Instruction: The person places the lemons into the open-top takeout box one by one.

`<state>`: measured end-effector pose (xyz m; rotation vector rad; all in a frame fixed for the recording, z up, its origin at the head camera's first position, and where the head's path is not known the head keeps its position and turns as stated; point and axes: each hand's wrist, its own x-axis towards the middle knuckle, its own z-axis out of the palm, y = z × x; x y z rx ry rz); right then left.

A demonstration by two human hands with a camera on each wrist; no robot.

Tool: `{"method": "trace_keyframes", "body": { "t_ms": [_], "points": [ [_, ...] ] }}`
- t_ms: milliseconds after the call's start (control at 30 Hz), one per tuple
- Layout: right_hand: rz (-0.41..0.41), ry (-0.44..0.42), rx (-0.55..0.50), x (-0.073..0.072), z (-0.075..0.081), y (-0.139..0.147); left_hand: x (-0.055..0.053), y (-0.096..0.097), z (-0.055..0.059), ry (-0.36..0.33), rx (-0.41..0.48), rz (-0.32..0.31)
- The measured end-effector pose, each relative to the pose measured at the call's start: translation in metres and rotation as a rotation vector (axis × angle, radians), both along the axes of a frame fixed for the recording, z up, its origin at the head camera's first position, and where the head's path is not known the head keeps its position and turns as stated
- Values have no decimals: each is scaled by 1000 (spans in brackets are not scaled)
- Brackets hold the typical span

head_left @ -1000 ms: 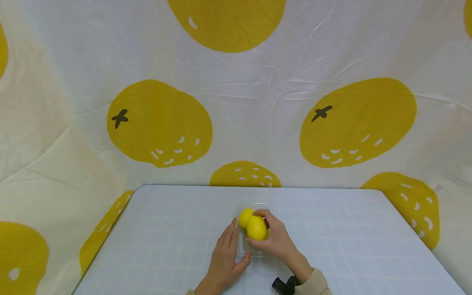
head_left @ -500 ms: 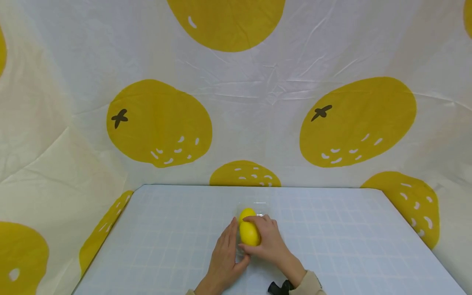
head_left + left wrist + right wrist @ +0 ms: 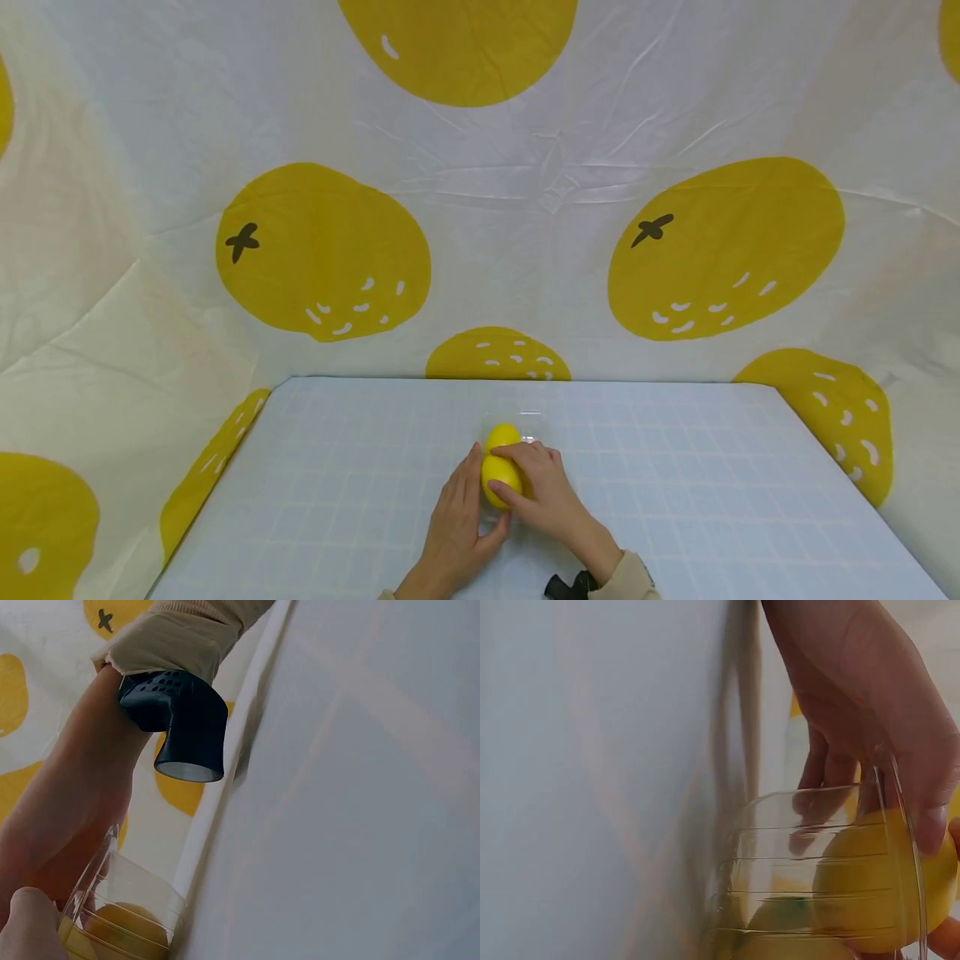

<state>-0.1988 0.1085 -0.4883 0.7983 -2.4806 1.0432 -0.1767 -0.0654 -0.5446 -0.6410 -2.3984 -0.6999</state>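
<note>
A clear plastic box (image 3: 531, 423) stands on the table in the head view, with one lemon (image 3: 502, 435) at its far end. My right hand (image 3: 551, 496) grips a second lemon (image 3: 500, 482) between thumb and fingers, at the box's near left. My left hand (image 3: 459, 521) lies along the left side, fingers straight, thumb apart at the near corner; it touches the box. In the right wrist view the held lemon (image 3: 877, 892) is partly behind the clear wall, and a yellow fruit with a green patch (image 3: 787, 922) sits lower in the box.
The table (image 3: 345, 467) has a pale blue checked cover. A white curtain (image 3: 517, 242) with big yellow fruit prints hangs behind it. A black wrist camera (image 3: 570, 586) sits at my right cuff, seen larger as a dark camera housing (image 3: 184, 727) in the left wrist view.
My right hand has moved left and a little nearer with the held lemon, and its thumb has shifted onto the lemon's top. The left hand has stayed put.
</note>
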Motion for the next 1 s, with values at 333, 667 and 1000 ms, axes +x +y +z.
{"method": "trace_keyframes", "body": {
  "t_ms": [333,667,1000],
  "points": [
    [5,82,17,-3,-5,0,0,0,1,-14,2,-12],
    [18,121,30,-2,-5,-3,1,-1,-1,-45,-13,-11],
    [52,132,107,-3,-7,-5,-2,-1,-1,48,-7,-22]
  ]
}}
